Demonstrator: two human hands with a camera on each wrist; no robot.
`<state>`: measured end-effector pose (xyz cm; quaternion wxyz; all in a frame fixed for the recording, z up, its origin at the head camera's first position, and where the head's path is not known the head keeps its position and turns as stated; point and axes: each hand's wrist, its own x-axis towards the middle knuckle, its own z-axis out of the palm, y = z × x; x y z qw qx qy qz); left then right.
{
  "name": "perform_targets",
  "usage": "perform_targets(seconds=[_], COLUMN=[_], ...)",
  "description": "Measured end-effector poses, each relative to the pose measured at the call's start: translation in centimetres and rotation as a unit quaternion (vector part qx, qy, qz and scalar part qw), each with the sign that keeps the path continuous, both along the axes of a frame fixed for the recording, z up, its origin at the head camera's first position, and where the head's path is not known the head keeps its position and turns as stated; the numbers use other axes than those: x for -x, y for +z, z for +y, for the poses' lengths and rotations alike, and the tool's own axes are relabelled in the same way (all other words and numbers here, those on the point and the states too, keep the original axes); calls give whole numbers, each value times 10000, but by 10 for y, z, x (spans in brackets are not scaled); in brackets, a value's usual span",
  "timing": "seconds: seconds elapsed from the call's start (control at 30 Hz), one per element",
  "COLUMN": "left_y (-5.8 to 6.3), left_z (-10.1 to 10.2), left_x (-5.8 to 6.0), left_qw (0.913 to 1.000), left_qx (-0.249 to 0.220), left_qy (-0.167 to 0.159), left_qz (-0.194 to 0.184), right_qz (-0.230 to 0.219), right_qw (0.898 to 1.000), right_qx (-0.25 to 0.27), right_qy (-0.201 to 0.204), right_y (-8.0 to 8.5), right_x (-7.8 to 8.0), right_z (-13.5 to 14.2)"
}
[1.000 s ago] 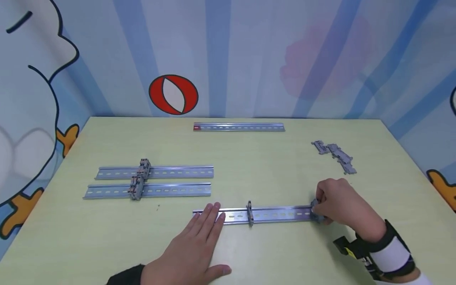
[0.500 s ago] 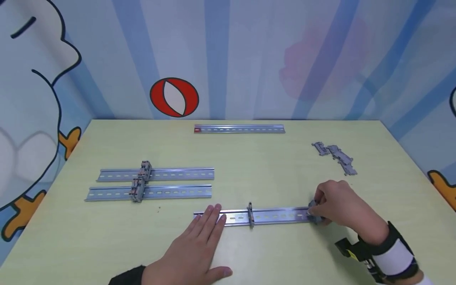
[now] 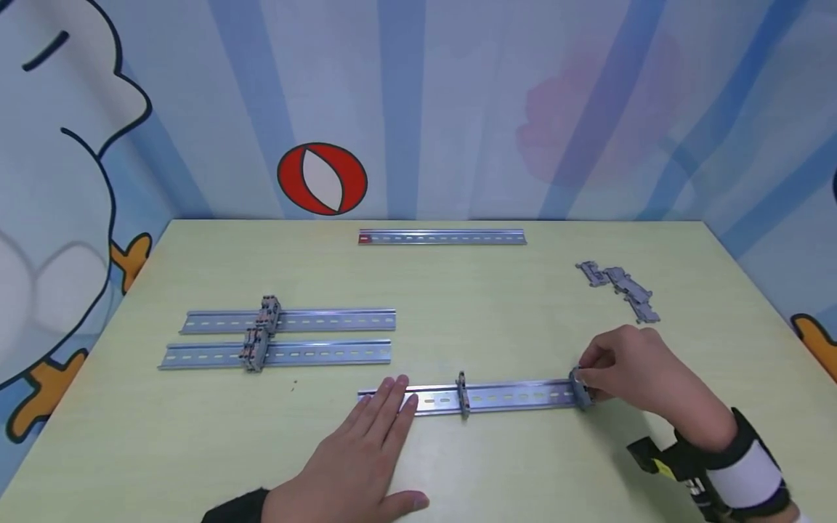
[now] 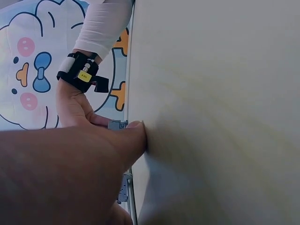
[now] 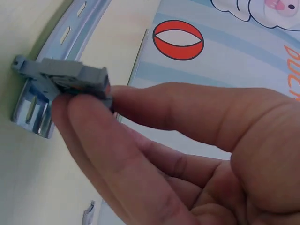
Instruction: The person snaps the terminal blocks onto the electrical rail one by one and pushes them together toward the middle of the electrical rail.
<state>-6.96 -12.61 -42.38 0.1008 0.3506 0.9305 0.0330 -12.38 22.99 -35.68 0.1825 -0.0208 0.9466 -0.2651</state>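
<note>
My left hand [image 3: 356, 450] rests flat, fingers straight, on the left end of the near slotted metal DIN rail [image 3: 523, 396]. At that rail's right end my right hand [image 3: 637, 370] pinches a grey terminal block [image 3: 580, 388] between thumb and fingers. In the right wrist view the block [image 5: 75, 77] stands across the rail [image 5: 65, 35] near its end; whether it is clipped on I cannot tell. A thin grey piece [image 3: 463, 394] stands across the middle of the same rail. The left wrist view shows the left hand [image 4: 75, 164] with the right hand [image 4: 72, 105] beyond.
Two more rails [image 3: 340, 319] lie at the left, with grey terminal blocks [image 3: 260, 334] standing across them. Another rail [image 3: 451, 237], red at its left end, lies near the back wall. Several flat grey pieces [image 3: 628, 290] lie at the back right of the table [image 3: 484, 305].
My right hand has shifted slightly right and up, its wrist turning outward, so more of the block shows at the rail's end. The left hand stays on the rail.
</note>
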Motion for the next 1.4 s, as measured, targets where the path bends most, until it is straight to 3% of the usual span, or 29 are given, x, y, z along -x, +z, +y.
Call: perform_targets(seconds=[0.47, 0.83, 1.0, 1.4], left_y=[3, 2, 2, 4], left_z=[1, 1, 1, 1], left_x=[1, 0, 0, 0], left_qw=[9996, 9999, 9997, 9996], left_qx=[54, -56, 27, -21], left_qy=[71, 52, 108, 107], left_qz=[-249, -93, -228, -241], right_qz=[-201, 112, 240, 107], right_qw=[9964, 9973, 9968, 9899], right_qx=[761, 683, 729, 1341], right_qy=[-319, -235, -204, -449], right_y=[-9, -9, -11, -15], right_x=[4, 2, 0, -1], right_z=[3, -13, -18, -31])
